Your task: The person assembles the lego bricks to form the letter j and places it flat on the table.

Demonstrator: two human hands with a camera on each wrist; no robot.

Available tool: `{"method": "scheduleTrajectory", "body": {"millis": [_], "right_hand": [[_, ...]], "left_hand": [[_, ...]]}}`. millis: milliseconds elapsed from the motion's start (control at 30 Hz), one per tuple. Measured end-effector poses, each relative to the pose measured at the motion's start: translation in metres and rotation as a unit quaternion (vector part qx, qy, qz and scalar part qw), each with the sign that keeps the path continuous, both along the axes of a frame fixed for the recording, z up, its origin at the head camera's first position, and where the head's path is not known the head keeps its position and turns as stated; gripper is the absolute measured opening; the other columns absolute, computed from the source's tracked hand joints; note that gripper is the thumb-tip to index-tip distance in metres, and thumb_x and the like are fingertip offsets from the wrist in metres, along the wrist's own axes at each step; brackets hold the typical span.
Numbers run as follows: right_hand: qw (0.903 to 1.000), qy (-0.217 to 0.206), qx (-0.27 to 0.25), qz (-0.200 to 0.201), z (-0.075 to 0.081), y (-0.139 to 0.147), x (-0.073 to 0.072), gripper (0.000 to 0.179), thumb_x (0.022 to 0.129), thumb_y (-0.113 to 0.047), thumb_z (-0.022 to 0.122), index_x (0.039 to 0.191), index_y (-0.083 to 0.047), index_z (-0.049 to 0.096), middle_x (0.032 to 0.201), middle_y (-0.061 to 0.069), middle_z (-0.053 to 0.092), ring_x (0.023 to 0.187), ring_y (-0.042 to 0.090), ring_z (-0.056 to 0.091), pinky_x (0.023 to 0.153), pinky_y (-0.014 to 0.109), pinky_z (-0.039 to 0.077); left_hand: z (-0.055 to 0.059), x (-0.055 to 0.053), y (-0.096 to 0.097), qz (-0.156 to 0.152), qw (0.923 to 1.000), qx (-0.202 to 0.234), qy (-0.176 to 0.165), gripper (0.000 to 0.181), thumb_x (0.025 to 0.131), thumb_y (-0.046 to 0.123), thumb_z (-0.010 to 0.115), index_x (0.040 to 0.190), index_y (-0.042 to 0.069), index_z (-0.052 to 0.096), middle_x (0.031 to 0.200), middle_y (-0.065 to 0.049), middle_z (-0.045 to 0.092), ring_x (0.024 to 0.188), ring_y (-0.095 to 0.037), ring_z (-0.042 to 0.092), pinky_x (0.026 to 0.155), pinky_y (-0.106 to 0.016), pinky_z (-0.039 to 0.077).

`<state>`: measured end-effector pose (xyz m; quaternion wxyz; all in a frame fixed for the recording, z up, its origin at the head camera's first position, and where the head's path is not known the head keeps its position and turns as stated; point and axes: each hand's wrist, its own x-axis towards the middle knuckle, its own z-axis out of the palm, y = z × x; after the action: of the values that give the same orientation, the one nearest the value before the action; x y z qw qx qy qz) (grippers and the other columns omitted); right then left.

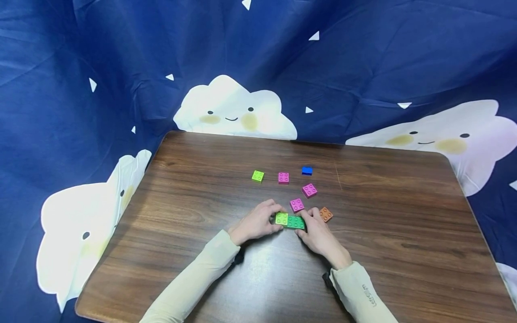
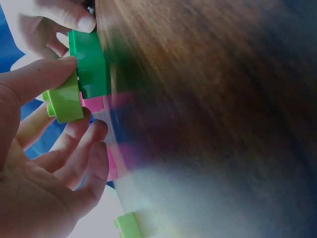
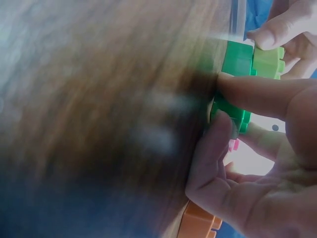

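A lime-green brick sits at the left end of a longer green brick on the table; both wrist views show it higher than the green one. My left hand pinches the lime brick between thumb and fingers. From the other side, my right hand grips the green brick near its right end, with the thumb on its near side. Whether the studs are fully pressed together is hard to tell. Just beyond the green brick lies a pink brick, close to my right fingers.
An orange brick lies right beside my right hand. Farther back are two more pink bricks, a blue brick and another lime brick. The brown wooden table meets a blue cloud-patterned curtain.
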<state>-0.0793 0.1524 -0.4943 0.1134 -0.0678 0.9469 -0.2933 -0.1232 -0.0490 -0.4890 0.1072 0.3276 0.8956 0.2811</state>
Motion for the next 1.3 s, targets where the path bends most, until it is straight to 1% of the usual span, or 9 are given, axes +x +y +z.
{"method": "scheduleTrajectory", "body": {"millis": [400, 667, 933, 1133, 1300], "right_hand": [[1.0, 0.002, -0.003, 0.002, 0.0004, -0.0002, -0.0001, 0.038, 0.086, -0.013, 0.07, 0.121, -0.007, 0.057, 0.105, 0.012, 0.042, 0.088, 0.024, 0.05, 0.082, 0.046, 0.047], [1.0, 0.001, -0.004, 0.003, 0.0016, -0.0005, -0.0003, 0.04, 0.086, -0.013, 0.069, 0.124, -0.009, 0.058, 0.105, 0.012, 0.042, 0.088, 0.024, 0.049, 0.081, 0.044, 0.047], [1.0, 0.0, 0.005, 0.003, 0.003, 0.0011, 0.0003, 0.044, 0.087, -0.014, 0.069, 0.129, -0.008, 0.057, 0.106, 0.012, 0.042, 0.089, 0.023, 0.049, 0.082, 0.044, 0.046], [1.0, 0.002, 0.007, 0.003, 0.003, 0.0012, 0.0012, 0.046, 0.086, -0.014, 0.068, 0.131, -0.007, 0.056, 0.106, 0.012, 0.043, 0.091, 0.024, 0.048, 0.084, 0.045, 0.046], [1.0, 0.002, 0.002, -0.004, 0.0014, -0.0002, 0.003, 0.047, 0.086, -0.013, 0.069, 0.131, -0.007, 0.055, 0.107, 0.012, 0.043, 0.092, 0.024, 0.049, 0.086, 0.046, 0.047]], "left_hand": [[-0.0002, 0.0005, 0.0006, 0.006, 0.9999, -0.012, -0.001, 0.038, 0.08, 0.022, 0.077, 0.116, 0.016, 0.067, 0.101, 0.001, 0.059, 0.09, -0.015, 0.055, 0.081, -0.024, 0.045], [0.004, -0.0001, 0.002, 0.003, 0.999, -0.043, 0.013, 0.035, 0.08, 0.026, 0.076, 0.113, 0.016, 0.068, 0.096, 0.002, 0.057, 0.084, -0.01, 0.049, 0.078, -0.024, 0.043], [0.0056, -0.0003, 0.0049, -0.003, 0.9966, -0.079, 0.024, 0.038, 0.082, 0.031, 0.074, 0.117, 0.017, 0.066, 0.097, 0.002, 0.058, 0.085, -0.011, 0.05, 0.077, -0.025, 0.044], [0.0037, 0.0005, 0.0063, -0.004, 0.9954, -0.091, 0.028, 0.039, 0.084, 0.033, 0.073, 0.119, 0.017, 0.066, 0.094, 0.003, 0.055, 0.084, -0.011, 0.048, 0.075, -0.024, 0.042], [0.0013, 0.0018, 0.0066, -0.006, 0.9943, -0.101, 0.033, 0.04, 0.086, 0.033, 0.071, 0.122, 0.017, 0.065, 0.094, 0.003, 0.054, 0.087, -0.013, 0.046, 0.078, -0.025, 0.041]]}}
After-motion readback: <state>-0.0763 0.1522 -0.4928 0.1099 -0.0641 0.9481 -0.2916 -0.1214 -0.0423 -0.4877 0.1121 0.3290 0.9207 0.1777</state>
